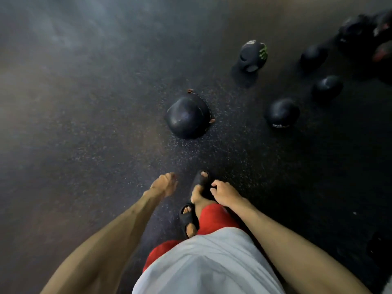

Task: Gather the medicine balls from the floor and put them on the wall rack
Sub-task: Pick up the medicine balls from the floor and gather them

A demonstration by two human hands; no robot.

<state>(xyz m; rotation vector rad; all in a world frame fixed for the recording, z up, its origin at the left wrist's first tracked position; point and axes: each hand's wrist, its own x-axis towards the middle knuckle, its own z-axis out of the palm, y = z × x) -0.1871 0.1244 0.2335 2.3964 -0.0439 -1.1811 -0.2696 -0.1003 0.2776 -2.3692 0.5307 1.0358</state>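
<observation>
Big ball (188, 117): black, stitched seam, on the floor (84, 124) dead centre. Green-marked ball (253, 55) sits farther off, to its right. Three smaller plain black ones lie apart on the right: near ball (283, 113), mid ball (326, 89), far ball (314, 55). Dark pile (360, 30) with red patches top right, too blurred to count

Ball pile (364, 32) top right blurred, edge-cut; dark shape (379, 249) lower right unidentifiable
</observation>
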